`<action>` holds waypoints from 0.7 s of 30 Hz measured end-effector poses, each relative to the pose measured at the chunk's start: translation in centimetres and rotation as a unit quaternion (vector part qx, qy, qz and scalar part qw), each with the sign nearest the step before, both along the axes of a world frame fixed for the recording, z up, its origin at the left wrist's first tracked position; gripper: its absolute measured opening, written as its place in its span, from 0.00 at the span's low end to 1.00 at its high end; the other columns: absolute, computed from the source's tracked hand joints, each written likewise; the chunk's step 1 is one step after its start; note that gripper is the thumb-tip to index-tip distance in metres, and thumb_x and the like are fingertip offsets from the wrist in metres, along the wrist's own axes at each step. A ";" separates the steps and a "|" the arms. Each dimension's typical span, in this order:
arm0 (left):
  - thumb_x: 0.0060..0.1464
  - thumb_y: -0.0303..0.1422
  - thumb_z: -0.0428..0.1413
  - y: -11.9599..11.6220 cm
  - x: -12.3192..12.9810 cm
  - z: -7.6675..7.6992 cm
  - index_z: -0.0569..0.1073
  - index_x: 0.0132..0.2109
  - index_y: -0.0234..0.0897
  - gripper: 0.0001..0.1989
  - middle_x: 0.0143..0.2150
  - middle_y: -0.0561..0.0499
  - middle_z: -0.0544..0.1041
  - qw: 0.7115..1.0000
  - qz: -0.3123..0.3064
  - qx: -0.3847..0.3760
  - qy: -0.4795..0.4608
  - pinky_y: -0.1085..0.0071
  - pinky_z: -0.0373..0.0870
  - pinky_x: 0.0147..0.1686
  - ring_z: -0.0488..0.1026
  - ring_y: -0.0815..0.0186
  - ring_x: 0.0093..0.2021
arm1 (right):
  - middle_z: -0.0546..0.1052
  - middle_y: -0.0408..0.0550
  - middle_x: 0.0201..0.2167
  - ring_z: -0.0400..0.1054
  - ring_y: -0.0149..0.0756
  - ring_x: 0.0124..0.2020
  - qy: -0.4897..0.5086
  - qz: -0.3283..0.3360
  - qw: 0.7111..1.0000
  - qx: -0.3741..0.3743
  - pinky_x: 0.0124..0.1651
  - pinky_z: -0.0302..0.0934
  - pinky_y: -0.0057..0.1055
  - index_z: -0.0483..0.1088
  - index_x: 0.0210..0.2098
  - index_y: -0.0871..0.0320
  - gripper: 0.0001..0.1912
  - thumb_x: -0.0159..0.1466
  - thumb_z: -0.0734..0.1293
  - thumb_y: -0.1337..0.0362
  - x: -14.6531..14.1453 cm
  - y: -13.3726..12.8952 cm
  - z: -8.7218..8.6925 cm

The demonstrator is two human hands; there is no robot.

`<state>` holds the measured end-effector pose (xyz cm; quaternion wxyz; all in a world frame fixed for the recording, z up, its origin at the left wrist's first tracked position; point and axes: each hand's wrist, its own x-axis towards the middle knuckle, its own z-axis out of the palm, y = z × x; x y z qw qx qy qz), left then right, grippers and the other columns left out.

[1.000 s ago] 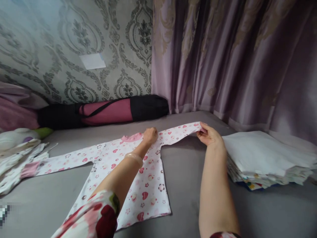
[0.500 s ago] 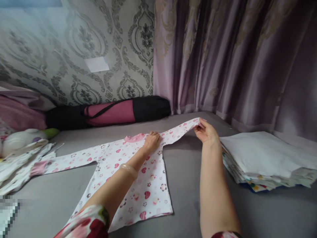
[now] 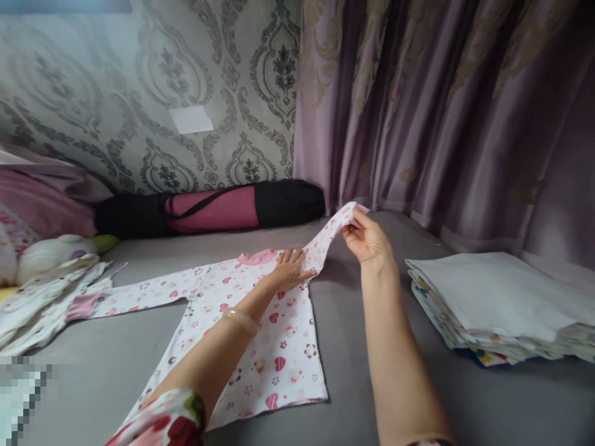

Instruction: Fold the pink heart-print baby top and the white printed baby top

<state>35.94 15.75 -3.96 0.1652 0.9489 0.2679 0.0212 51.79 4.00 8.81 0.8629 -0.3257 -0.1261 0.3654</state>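
Observation:
A small white shirt (image 3: 255,353) with pink hearts, flowers and a pink collar is spread on the grey bed surface (image 3: 344,347). My left hand (image 3: 292,269) lies on its shoulder beside the collar, fingers spread and pressing the cloth. Pinched in my right hand (image 3: 367,235) is the end of the right-side sleeve (image 3: 330,229), lifted off the surface, its pink cuff showing past my fingers. The other sleeve (image 3: 144,292) stretches out flat to the left and ends in a pink cuff (image 3: 82,306).
A stack of folded white cloths (image 3: 497,297) sits at the right. Crumpled light clothes (image 3: 56,297) and a plush toy (image 3: 51,257) are at the left. Along the back lies a long black and maroon bag (image 3: 214,207), near a purple curtain (image 3: 353,124).
My right hand has moved left and slightly up, bending the held sleeve upward. The fingers of my left hand have spread apart on the shoulder. The view has shifted slightly.

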 end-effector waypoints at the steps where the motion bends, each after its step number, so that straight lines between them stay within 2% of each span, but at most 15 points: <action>1: 0.57 0.60 0.39 0.0 0.1 0.2 0.49 0.69 0.37 0.43 0.72 0.41 0.48 1.000 0.003 -0.004 0.005 0.47 0.38 0.65 0.36 0.44 0.71 | 0.74 0.37 0.22 0.68 0.23 0.22 0.004 0.015 1.000 0.008 0.24 0.66 0.17 0.68 0.27 0.57 0.10 0.55 0.73 0.75 -0.9 0.3 0.2; 6: 0.48 0.63 0.48 0.4 1.0 2.0 0.54 0.67 0.39 0.47 0.70 0.38 0.53 0.999 0.014 0.000 0.034 0.44 0.45 0.63 0.44 0.40 0.69 | 0.75 0.36 0.23 0.68 0.23 0.23 0.012 0.091 0.995 0.040 0.26 0.65 0.18 0.70 0.28 0.56 0.11 0.52 0.73 0.76 -5.9 2.0 0.4; 10: 0.42 0.56 0.59 1.0 1.8 3.1 0.60 0.64 0.40 0.46 0.68 0.37 0.55 0.998 0.022 0.000 0.053 0.44 0.50 0.60 0.50 0.37 0.65 | 0.74 0.36 0.21 0.66 0.22 0.22 0.011 0.135 0.990 0.035 0.26 0.64 0.18 0.70 0.27 0.57 0.09 0.51 0.71 0.76 -8.2 2.8 -0.2; 13: 0.41 0.55 0.60 1.0 1.9 3.2 0.61 0.64 0.38 0.46 0.67 0.37 0.56 0.999 0.020 0.000 0.049 0.44 0.49 0.61 0.50 0.37 0.65 | 0.74 0.36 0.21 0.67 0.22 0.22 0.004 0.132 0.991 0.028 0.27 0.64 0.18 0.70 0.27 0.57 0.10 0.51 0.73 0.76 -8.0 2.9 -0.4; 17: 0.41 0.63 0.55 0.6 1.4 2.9 0.59 0.65 0.42 0.49 0.66 0.38 0.58 0.999 0.027 0.001 0.035 0.43 0.49 0.60 0.51 0.38 0.65 | 0.75 0.36 0.23 0.69 0.23 0.24 -0.010 0.107 0.994 0.030 0.27 0.66 0.18 0.71 0.30 0.56 0.12 0.50 0.74 0.74 -6.4 2.5 -0.3; 21: 0.44 0.64 0.52 0.4 0.8 2.6 0.60 0.64 0.45 0.45 0.66 0.41 0.60 1.000 0.012 0.011 -0.001 0.44 0.46 0.61 0.50 0.42 0.66 | 0.75 0.37 0.22 0.69 0.24 0.23 0.000 0.078 0.997 0.026 0.26 0.66 0.18 0.70 0.29 0.57 0.12 0.51 0.74 0.75 -4.9 2.2 -0.5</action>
